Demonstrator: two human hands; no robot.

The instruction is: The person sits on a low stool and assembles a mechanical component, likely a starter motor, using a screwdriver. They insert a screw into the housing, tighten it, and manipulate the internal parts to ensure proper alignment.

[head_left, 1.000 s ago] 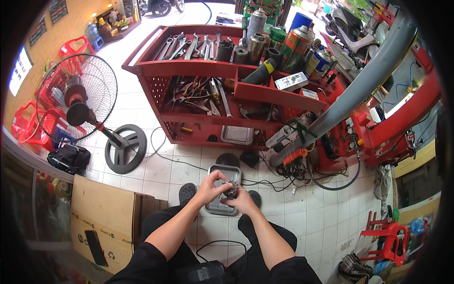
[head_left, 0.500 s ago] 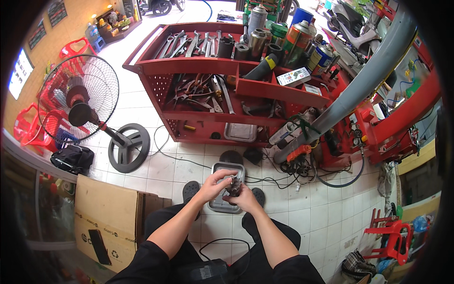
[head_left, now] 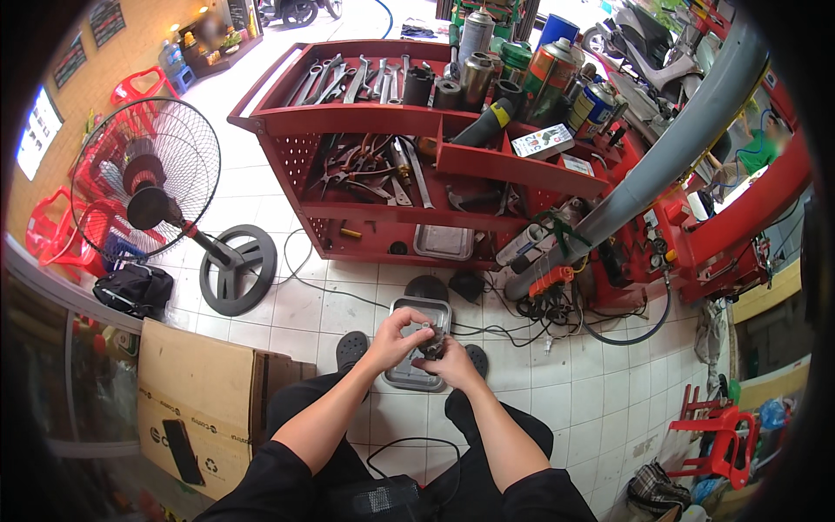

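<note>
Low in front of me, my right hand [head_left: 453, 363] is closed around a small dark metal part [head_left: 431, 347], whose exact kind I cannot make out. My left hand [head_left: 398, 339] is at the part's upper left, thumb and forefinger bent into a pinch at its top. Whatever lies between those fingertips is too small to name. Both hands are above a grey rectangular tray [head_left: 405, 379] on the tiled floor, between my dark shoes.
Ahead stands a red tool cart [head_left: 365, 122] with spanners [head_left: 355, 80], pliers and spray cans [head_left: 548, 76]. A standing fan [head_left: 148, 187] and a cardboard box [head_left: 196, 383] bearing a phone [head_left: 183, 452] are left. Cables [head_left: 504, 331] cross the floor; a grey post [head_left: 644, 165] leans right.
My left fingers have curled in slightly and shifted a little over the part. My right hand stays nearly in place with it. At the far right, more of a person in green shows.
</note>
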